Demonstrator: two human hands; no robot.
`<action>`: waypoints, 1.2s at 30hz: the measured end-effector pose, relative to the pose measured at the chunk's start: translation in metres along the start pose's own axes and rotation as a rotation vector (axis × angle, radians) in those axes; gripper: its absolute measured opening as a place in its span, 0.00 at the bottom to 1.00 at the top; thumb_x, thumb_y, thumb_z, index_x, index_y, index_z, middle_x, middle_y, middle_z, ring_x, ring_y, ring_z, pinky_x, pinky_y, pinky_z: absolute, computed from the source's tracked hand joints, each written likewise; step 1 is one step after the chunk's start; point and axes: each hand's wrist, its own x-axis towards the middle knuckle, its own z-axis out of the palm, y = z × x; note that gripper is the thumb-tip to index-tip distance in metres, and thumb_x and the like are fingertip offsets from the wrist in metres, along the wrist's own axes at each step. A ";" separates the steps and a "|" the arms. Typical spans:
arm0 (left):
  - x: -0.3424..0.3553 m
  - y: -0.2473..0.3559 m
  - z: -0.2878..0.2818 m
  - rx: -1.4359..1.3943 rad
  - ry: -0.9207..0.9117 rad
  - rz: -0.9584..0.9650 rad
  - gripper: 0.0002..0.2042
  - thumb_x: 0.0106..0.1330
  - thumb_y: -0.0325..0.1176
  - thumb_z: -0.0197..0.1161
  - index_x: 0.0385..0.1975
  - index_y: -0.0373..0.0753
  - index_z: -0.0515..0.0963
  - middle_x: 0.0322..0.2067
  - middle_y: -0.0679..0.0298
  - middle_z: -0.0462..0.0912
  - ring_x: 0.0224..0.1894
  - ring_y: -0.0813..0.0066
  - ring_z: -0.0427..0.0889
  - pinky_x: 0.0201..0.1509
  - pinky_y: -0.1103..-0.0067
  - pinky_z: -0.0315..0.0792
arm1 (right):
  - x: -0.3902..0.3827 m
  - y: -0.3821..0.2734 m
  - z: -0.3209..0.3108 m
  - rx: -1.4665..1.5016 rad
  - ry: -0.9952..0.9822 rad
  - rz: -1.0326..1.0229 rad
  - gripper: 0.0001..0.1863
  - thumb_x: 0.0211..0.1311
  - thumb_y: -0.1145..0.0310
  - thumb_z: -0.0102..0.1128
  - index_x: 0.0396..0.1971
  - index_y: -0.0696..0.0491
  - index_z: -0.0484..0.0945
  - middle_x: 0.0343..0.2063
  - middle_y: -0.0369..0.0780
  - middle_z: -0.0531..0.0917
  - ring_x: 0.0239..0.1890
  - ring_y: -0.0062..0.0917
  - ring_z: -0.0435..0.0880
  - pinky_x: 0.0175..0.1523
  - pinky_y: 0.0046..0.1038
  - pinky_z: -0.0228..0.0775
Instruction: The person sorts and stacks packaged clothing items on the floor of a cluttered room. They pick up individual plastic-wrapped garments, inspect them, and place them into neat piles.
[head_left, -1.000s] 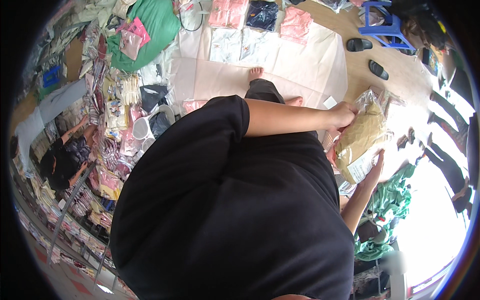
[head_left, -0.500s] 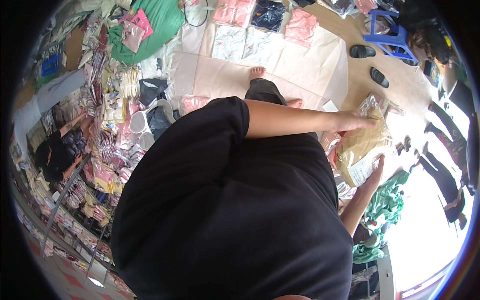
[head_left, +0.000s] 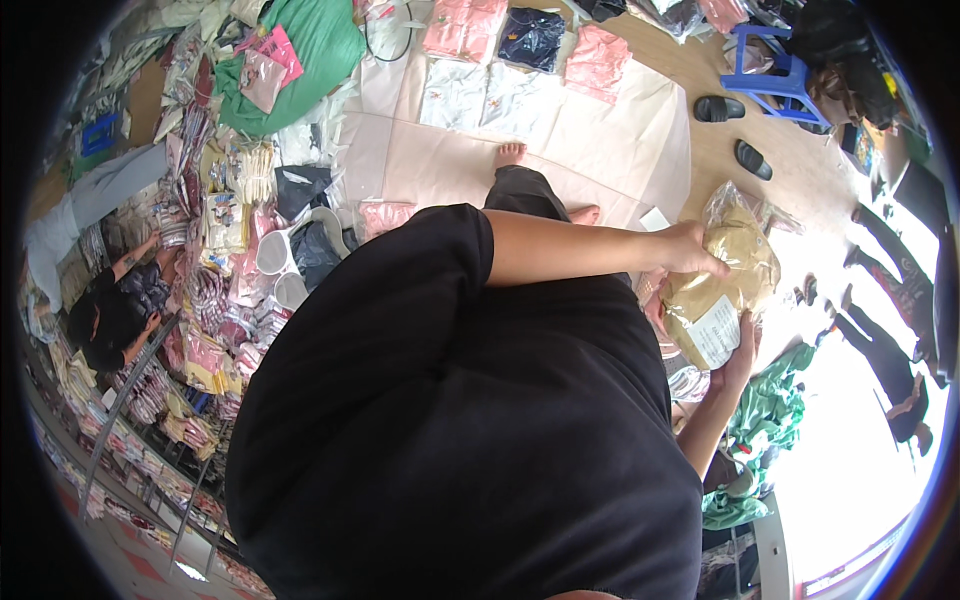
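We see the left hand (head_left: pixel 692 250) gripping the top edge of a clear plastic bag holding a folded tan garment (head_left: pixel 725 285), while the right hand (head_left: pixel 742 345) is spread flat under its lower end beside a white label, seemingly to support the weight so the soft pack does not sag. The bag is held in the air at our right, above the wooden floor (head_left: pixel 700 150). Folded pink, white and navy garments (head_left: pixel 530 50) lie in rows on a pale sheet (head_left: pixel 610 140), apparently sorted. A blue plastic stool (head_left: pixel 770 60) stands beyond, black sandals (head_left: pixel 735 130) near it.
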 end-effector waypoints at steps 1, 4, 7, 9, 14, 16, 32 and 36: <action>-0.001 0.001 -0.001 -0.014 -0.007 0.011 0.20 0.50 0.32 0.68 0.43 0.32 0.75 0.39 0.59 0.80 0.42 0.73 0.78 0.48 0.78 0.69 | 0.000 -0.001 0.004 0.003 0.036 -0.030 0.19 0.63 0.64 0.51 0.49 0.60 0.68 0.40 0.44 0.79 0.36 0.27 0.81 0.36 0.25 0.76; -0.011 0.017 -0.002 0.031 0.016 0.035 0.17 0.52 0.31 0.66 0.41 0.31 0.76 0.38 0.58 0.80 0.40 0.74 0.78 0.47 0.78 0.70 | -0.002 -0.004 0.014 0.022 0.116 -0.088 0.16 0.61 0.69 0.54 0.46 0.61 0.70 0.38 0.43 0.79 0.34 0.25 0.81 0.35 0.24 0.75; -0.004 0.010 -0.004 0.069 0.040 0.059 0.16 0.53 0.30 0.65 0.41 0.31 0.76 0.37 0.58 0.80 0.39 0.74 0.78 0.46 0.78 0.70 | 0.001 -0.005 0.012 0.041 0.124 -0.096 0.15 0.60 0.70 0.55 0.45 0.60 0.70 0.37 0.44 0.79 0.34 0.24 0.81 0.35 0.23 0.75; 0.002 0.006 -0.005 0.078 0.044 0.071 0.16 0.53 0.30 0.65 0.40 0.31 0.76 0.36 0.59 0.81 0.39 0.74 0.78 0.45 0.78 0.70 | 0.005 -0.002 0.009 0.038 0.119 -0.119 0.14 0.60 0.70 0.55 0.45 0.60 0.71 0.37 0.43 0.79 0.33 0.24 0.81 0.35 0.22 0.74; -0.004 0.013 -0.006 0.071 0.072 -0.012 0.15 0.54 0.30 0.64 0.41 0.33 0.76 0.37 0.59 0.81 0.38 0.75 0.78 0.45 0.78 0.70 | 0.005 -0.001 0.009 0.069 0.090 -0.111 0.13 0.61 0.70 0.54 0.43 0.60 0.72 0.37 0.43 0.79 0.35 0.23 0.80 0.38 0.23 0.73; 0.001 0.006 -0.009 0.055 0.072 0.030 0.16 0.54 0.31 0.65 0.41 0.32 0.76 0.37 0.59 0.81 0.38 0.75 0.78 0.45 0.78 0.70 | 0.003 -0.003 0.006 0.111 0.065 -0.055 0.12 0.61 0.70 0.54 0.42 0.60 0.72 0.37 0.42 0.79 0.37 0.23 0.79 0.40 0.24 0.73; -0.005 0.016 -0.026 0.199 0.034 0.040 0.22 0.49 0.35 0.69 0.43 0.31 0.76 0.38 0.56 0.80 0.40 0.72 0.78 0.46 0.78 0.70 | -0.001 0.014 -0.015 -0.174 0.138 -0.097 0.08 0.58 0.68 0.59 0.22 0.52 0.77 0.19 0.32 0.78 0.20 0.13 0.75 0.26 0.17 0.69; -0.008 0.012 -0.026 0.181 0.045 0.018 0.22 0.50 0.38 0.69 0.43 0.32 0.76 0.38 0.57 0.80 0.41 0.72 0.78 0.46 0.78 0.69 | 0.000 0.023 -0.016 -0.139 0.153 -0.114 0.07 0.58 0.67 0.59 0.23 0.52 0.77 0.19 0.32 0.78 0.21 0.13 0.74 0.28 0.17 0.68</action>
